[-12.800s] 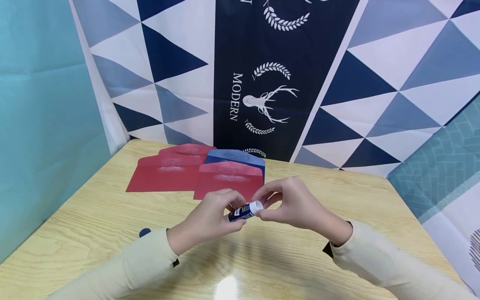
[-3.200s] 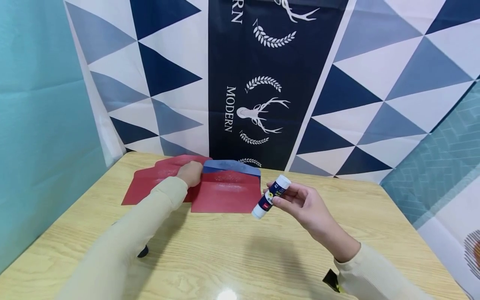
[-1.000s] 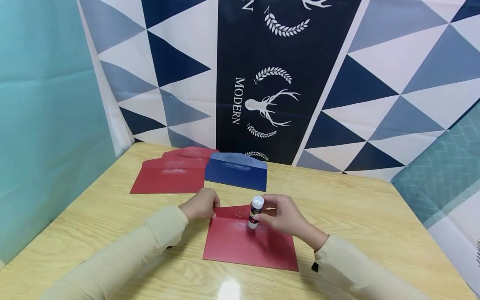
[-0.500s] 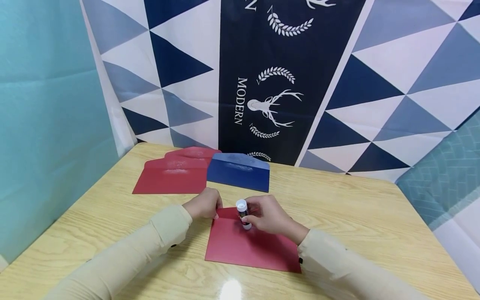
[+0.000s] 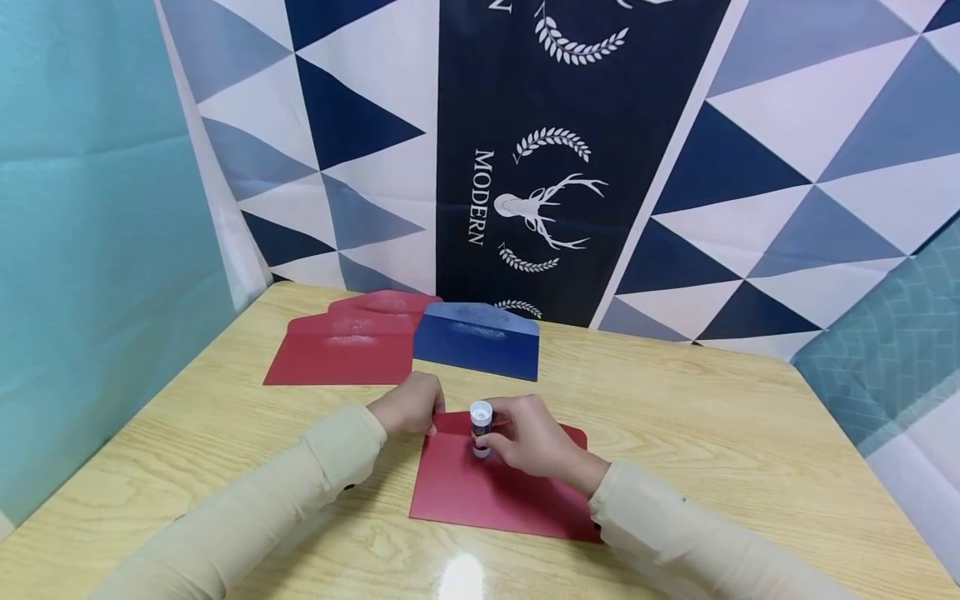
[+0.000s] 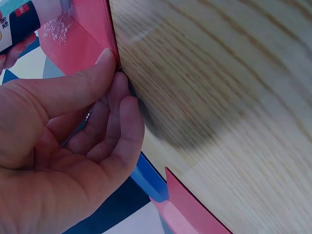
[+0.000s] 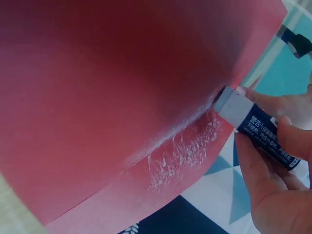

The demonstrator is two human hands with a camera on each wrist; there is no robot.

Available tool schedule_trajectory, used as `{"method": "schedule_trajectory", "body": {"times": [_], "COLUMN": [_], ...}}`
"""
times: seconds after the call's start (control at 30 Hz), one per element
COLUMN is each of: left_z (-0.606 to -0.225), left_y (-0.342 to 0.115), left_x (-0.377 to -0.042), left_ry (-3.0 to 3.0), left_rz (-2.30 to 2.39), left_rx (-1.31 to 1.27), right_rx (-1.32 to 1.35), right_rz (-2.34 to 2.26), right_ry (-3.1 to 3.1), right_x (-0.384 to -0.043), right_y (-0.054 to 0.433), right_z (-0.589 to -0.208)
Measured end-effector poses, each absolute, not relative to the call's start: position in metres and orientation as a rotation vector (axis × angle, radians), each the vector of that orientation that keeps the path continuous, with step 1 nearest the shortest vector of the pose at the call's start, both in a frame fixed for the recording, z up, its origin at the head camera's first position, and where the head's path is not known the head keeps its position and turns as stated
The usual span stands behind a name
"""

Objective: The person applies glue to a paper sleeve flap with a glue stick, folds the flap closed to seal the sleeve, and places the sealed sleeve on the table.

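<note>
"Red paper, this envelope (image 5: 476, 492): where does it lie?"

"Flat on the wooden table (image 5: 720, 417), nearest me, its flap pointing away. My left hand (image 5: 408, 406) pinches its left edge, close to the fold, between thumb and fingers."

"And your right hand (image 5: 534, 437)?"

"I grip the glue stick (image 5: 480, 428) with it, thumb opposed to fingers; the stick stands nearly upright, its lower end at the fold. White smears (image 7: 183, 156) mark the flap."

"Which objects lie beyond?"

"At the table's far side, two overlapping red envelopes (image 5: 337, 362), with a blue envelope (image 5: 480, 354) beside them to the right."
</note>
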State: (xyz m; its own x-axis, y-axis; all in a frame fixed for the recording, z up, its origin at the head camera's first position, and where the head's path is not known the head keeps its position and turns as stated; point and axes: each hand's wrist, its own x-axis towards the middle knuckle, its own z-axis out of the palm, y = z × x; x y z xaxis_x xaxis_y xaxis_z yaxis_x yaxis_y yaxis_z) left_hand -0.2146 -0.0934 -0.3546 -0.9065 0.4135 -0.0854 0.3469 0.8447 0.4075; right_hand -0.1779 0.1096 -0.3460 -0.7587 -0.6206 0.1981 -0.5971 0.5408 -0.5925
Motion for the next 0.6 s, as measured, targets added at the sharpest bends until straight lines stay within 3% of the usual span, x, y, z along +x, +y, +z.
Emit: {"method": "schedule_trajectory", "body": {"times": [0.6], "left_z": [-0.35], "left_y": [-0.091], "left_x": [-0.217], "left_ry": [2.826], "left_rz": [0.531], "left_rx": [0.573], "right_rx": [-0.969], "right_rz": [-1.035], "right_ry": [2.807], "right_x": [-0.175], "right_y": [0.156], "right_z": [-0.349]}}
